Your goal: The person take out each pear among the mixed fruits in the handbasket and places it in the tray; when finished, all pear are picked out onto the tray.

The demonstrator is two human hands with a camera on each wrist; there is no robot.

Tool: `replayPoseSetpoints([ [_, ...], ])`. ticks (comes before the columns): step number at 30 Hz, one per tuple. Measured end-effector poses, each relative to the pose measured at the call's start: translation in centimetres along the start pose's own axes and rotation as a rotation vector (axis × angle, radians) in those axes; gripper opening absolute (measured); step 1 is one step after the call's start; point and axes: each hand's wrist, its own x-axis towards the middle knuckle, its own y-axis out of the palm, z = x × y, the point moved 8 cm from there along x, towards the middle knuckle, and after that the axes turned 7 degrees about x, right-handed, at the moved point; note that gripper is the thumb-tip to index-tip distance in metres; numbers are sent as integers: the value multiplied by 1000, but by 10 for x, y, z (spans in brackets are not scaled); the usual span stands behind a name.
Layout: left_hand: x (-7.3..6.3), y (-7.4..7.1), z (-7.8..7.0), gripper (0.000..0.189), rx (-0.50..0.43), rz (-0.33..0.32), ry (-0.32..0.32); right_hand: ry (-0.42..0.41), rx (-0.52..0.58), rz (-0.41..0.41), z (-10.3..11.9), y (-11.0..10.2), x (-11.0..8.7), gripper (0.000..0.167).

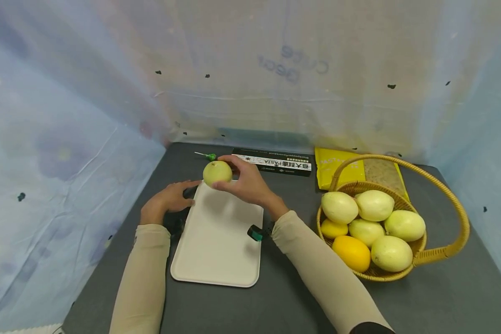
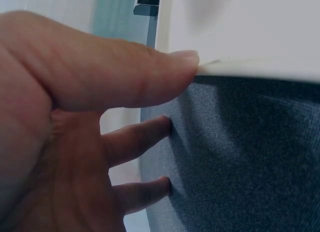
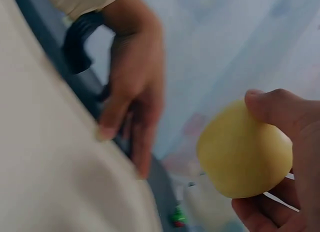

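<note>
My right hand (image 1: 249, 183) grips a round, pale yellow-green fruit (image 1: 217, 173) between thumb and fingers, above the far left corner of a white rectangular tray (image 1: 217, 241). In the right wrist view the fruit (image 3: 245, 151) is held off the tray, with the thumb on one side and fingers on the other. At the tray's left edge is my left hand (image 1: 167, 201). Its thumb (image 2: 125, 74) touches the tray rim in the left wrist view, while the other fingers reach down to the dark tabletop, fairly straight.
On the right stands a wicker basket (image 1: 462, 222) with a tall handle, holding several pale fruits (image 1: 391, 253) and an orange-yellow fruit (image 1: 350, 253). Behind lie a black pasta box (image 1: 271, 161), a yellow packet (image 1: 338, 164) and a small green item (image 1: 210, 157). Patterned curtains surround the table (image 1: 292, 297).
</note>
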Motion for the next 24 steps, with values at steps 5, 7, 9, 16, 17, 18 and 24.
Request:
replayPoseSetpoints([
  [5,-1,-2,0,73,15,-9,3,79,3,14,-26,20,3,69],
  [7,-1,-2,0,73,19,-11,2,101,9,25,-35,27,3,70],
  [9,-1,-2,1,74,19,-12,1,117,3,40,-42,34,4,70],
  [16,0,-2,0,72,15,-27,17,160,-14,103,-59,52,3,73],
  [17,0,-2,0,72,18,-29,17,164,-18,109,-60,54,3,73],
  [18,-1,-2,0,72,17,-31,17,165,-19,111,-61,55,3,74],
  [24,-1,-2,1,72,5,-29,16,162,8,100,-64,62,3,75],
])
